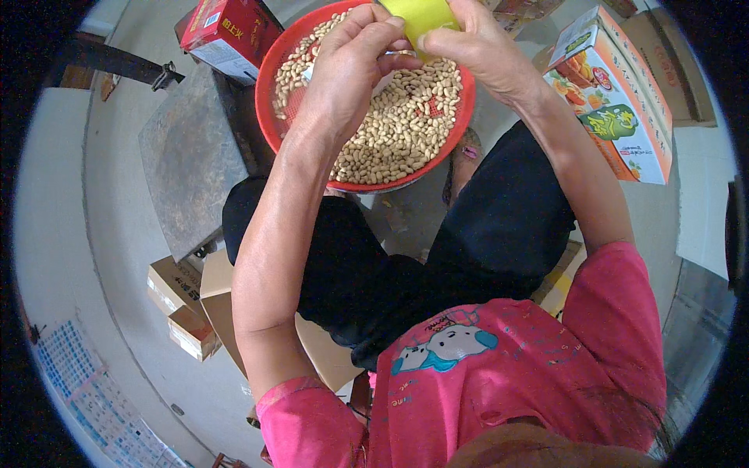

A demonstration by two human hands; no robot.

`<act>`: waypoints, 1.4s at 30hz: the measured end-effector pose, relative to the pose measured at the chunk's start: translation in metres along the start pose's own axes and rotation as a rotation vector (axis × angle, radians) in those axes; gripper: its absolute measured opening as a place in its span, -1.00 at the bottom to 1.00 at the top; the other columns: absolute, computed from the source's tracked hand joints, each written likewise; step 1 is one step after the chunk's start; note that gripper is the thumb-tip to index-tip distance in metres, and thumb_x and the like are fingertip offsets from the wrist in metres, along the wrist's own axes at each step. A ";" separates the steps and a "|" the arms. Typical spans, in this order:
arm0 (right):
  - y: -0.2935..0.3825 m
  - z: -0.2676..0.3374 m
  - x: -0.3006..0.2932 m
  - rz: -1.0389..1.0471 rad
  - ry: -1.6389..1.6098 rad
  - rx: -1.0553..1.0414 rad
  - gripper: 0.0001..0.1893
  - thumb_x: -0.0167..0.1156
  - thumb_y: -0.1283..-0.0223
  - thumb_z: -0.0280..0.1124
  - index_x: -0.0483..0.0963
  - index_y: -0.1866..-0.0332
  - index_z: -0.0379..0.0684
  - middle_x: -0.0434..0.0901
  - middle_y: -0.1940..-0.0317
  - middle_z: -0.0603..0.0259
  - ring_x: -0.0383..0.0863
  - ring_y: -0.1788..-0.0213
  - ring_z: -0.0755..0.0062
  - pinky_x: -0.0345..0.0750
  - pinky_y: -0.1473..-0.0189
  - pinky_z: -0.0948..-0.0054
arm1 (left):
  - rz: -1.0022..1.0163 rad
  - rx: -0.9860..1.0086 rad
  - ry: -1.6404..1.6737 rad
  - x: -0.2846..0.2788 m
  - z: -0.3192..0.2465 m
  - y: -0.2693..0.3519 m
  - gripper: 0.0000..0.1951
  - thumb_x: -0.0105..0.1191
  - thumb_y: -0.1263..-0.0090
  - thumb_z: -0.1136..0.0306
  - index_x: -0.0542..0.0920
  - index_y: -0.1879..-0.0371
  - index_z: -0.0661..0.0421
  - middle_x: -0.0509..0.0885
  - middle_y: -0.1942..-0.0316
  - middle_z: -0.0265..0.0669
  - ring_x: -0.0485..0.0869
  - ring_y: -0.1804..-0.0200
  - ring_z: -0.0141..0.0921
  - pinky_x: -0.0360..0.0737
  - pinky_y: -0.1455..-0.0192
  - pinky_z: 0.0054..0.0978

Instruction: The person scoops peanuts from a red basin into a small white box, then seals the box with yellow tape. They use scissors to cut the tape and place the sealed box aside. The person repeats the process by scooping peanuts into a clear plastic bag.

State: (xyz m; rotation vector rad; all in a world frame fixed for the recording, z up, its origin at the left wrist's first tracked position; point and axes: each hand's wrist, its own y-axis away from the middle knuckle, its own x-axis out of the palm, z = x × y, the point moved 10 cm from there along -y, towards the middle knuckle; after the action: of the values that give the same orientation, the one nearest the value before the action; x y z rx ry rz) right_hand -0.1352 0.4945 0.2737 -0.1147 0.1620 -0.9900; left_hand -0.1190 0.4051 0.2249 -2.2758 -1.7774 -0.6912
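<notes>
Both of my hands are over a round red plastic basket of peanuts in their shells. My right hand grips a yellow-green sheet or packet, its thumb lying across the near face. At the sheet's left edge, my left hand has its thumb and curled fingers pinched together. The sheet's far part runs out of view at the top. Something white shows below my left fingers; its kind is unclear.
To the left stand a red carton and a low, worn grey platform with a dark post. A fruit-printed carton stands at right, with a brown cardboard box behind it. Small boxes and an opened carton lie lower left.
</notes>
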 end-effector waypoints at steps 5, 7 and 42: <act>0.000 -0.005 -0.005 0.003 0.025 -0.028 -0.55 0.23 -0.15 -0.49 0.30 -0.15 -0.21 0.46 0.10 0.33 0.48 0.08 0.61 0.49 0.04 0.55 | -0.039 0.013 -0.021 0.004 -0.002 0.001 -0.80 -0.12 -0.50 0.37 0.53 0.01 0.05 0.66 0.17 -0.38 0.65 0.21 -0.52 0.57 0.13 -0.56; -0.002 -0.006 -0.006 0.031 0.073 -0.066 -0.54 0.25 -0.15 -0.48 0.30 -0.14 -0.21 0.46 0.11 0.34 0.48 0.08 0.62 0.49 0.03 0.55 | -0.051 -0.018 -0.034 0.003 -0.002 0.002 -0.81 -0.11 -0.50 0.35 0.53 0.02 0.05 0.65 0.17 -0.39 0.65 0.21 -0.51 0.57 0.12 -0.55; 0.009 0.019 0.006 -0.052 0.550 -0.164 -0.45 0.15 -0.17 -0.43 0.22 -0.28 -0.25 0.42 0.04 0.01 0.47 -0.06 0.19 0.44 -0.07 0.30 | -0.050 0.030 0.007 -0.010 -0.007 -0.004 -0.82 -0.05 -0.34 0.39 0.55 0.14 0.07 0.56 0.38 -0.44 0.48 0.44 -0.55 0.41 0.41 -0.62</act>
State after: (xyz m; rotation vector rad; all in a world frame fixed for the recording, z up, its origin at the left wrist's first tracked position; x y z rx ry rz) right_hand -0.1210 0.4945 0.2904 0.0068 0.7481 -1.0418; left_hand -0.1260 0.3950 0.2258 -2.2146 -1.8349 -0.6754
